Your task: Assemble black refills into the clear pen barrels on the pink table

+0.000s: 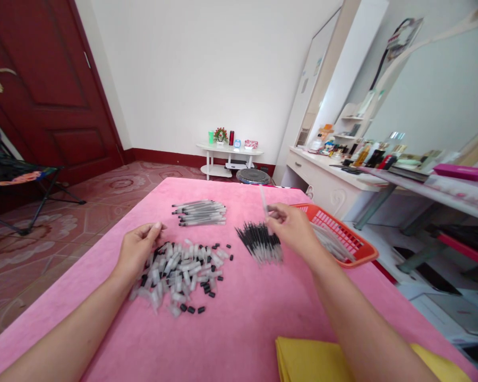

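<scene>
My right hand [289, 228] pinches a clear pen barrel [263, 197], held nearly upright above a fan of black-tipped pen refills [259, 243]. My left hand [139, 245] is closed, thumb against fingers, at the upper left edge of a heap of translucent pen caps [179, 269] and small black plugs [191, 310]. A dark bit shows at its fingertips, too small to name. Behind the heap lies a stack of assembled pens [201, 213], side by side. To the right, an orange-red basket [358, 248] holds more clear barrels [332, 241], partly hidden by my right hand.
Pink cloth [239, 329] covers the table. A folded yellow cloth [306, 361] lies at the near right edge, partly under my right forearm. A cluttered dressing table [326, 170] stands on the right, a folding chair [19, 175] on the left, and a small white stand [227, 150] by the wall.
</scene>
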Demonstrator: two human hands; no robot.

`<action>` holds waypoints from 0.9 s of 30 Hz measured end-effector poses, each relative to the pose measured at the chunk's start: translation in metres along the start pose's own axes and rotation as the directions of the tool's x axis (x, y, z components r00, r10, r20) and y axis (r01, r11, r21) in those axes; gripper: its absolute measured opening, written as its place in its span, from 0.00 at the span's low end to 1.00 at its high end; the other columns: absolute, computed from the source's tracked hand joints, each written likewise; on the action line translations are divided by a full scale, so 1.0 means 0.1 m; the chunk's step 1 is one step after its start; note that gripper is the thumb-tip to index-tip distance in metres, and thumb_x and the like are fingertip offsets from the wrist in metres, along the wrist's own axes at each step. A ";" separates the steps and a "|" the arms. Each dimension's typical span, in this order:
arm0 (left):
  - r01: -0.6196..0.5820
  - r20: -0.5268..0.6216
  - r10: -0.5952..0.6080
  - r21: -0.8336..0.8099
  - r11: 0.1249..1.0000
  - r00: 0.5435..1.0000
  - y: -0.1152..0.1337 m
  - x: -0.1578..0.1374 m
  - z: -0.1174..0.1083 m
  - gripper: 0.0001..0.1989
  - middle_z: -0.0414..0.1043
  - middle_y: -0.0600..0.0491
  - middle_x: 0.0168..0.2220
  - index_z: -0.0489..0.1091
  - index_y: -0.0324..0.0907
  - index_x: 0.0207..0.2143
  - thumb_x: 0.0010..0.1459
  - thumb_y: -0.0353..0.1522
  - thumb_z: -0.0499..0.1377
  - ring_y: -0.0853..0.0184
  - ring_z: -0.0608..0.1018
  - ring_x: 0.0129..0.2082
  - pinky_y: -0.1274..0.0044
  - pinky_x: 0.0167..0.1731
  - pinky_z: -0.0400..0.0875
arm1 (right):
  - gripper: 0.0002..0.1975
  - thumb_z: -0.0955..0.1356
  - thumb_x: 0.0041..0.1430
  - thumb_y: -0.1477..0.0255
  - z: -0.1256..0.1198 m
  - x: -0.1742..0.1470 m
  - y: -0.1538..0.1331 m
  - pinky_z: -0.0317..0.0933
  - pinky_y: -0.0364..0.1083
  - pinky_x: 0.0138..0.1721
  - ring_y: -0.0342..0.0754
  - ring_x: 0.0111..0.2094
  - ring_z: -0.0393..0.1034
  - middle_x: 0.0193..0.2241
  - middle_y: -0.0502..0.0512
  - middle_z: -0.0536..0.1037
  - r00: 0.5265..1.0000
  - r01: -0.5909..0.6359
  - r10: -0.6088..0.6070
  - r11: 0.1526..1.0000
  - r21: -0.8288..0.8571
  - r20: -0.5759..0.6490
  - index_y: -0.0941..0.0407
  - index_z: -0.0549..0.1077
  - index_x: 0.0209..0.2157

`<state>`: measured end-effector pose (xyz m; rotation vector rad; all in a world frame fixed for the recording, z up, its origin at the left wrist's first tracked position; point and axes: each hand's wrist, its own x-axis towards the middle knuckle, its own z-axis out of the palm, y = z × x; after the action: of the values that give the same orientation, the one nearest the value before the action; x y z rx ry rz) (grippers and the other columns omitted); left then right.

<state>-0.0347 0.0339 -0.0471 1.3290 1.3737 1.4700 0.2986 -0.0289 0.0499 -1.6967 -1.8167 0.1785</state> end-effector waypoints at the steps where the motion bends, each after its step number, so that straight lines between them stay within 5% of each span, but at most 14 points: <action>1: 0.055 -0.024 -0.056 -0.058 0.997 0.998 -0.07 0.03 -0.03 0.17 0.67 0.57 0.20 0.72 0.39 0.29 0.44 0.44 0.60 0.73 0.67 0.18 0.82 0.18 0.61 | 0.16 0.62 0.52 0.72 -0.13 0.03 0.15 0.57 0.41 0.31 0.45 0.30 0.70 0.31 0.55 0.77 0.998 -0.042 0.039 0.995 -0.088 -0.039 0.58 0.72 0.42; 6: 0.139 -0.019 -0.144 -0.157 0.978 0.989 -0.24 0.09 -0.03 0.16 0.63 0.58 0.19 0.71 0.38 0.29 0.44 0.42 0.61 0.76 0.62 0.16 0.84 0.15 0.56 | 0.15 0.63 0.50 0.64 -0.71 0.03 0.87 0.57 0.46 0.30 0.55 0.34 0.70 0.32 0.60 0.77 0.922 -0.338 0.385 0.762 -0.552 -0.034 0.54 0.76 0.37; 11: 0.104 0.006 -0.104 -0.134 0.986 0.995 -0.26 0.10 -0.01 0.16 0.63 0.58 0.18 0.71 0.38 0.29 0.44 0.42 0.61 0.76 0.62 0.16 0.84 0.16 0.56 | 0.15 0.64 0.49 0.63 -0.94 -0.06 1.21 0.58 0.49 0.31 0.58 0.37 0.70 0.35 0.63 0.76 0.824 -0.413 0.566 0.588 -0.696 -0.012 0.53 0.76 0.35; 20: 0.121 0.015 -0.120 -0.145 0.982 0.993 -0.26 0.10 -0.04 0.17 0.64 0.57 0.19 0.71 0.38 0.29 0.45 0.43 0.61 0.74 0.63 0.17 0.82 0.17 0.57 | 0.16 0.66 0.47 0.69 -0.79 0.09 1.24 0.60 0.45 0.32 0.54 0.37 0.71 0.35 0.61 0.77 0.865 -0.356 0.501 0.665 -0.657 0.038 0.54 0.75 0.39; 27: 0.112 0.034 -0.108 -0.159 0.981 0.994 -0.28 0.11 -0.03 0.17 0.65 0.56 0.19 0.71 0.38 0.29 0.43 0.44 0.61 0.73 0.63 0.17 0.82 0.17 0.58 | 0.09 0.67 0.43 0.74 -0.76 0.11 1.37 0.60 0.44 0.31 0.50 0.31 0.72 0.27 0.58 0.77 0.878 -0.334 0.476 0.683 -0.649 0.049 0.57 0.77 0.30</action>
<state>-0.0442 0.0481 -0.0715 1.1486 1.2637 1.4526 0.4556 -0.0212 0.0446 -2.6566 -1.7180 -0.0821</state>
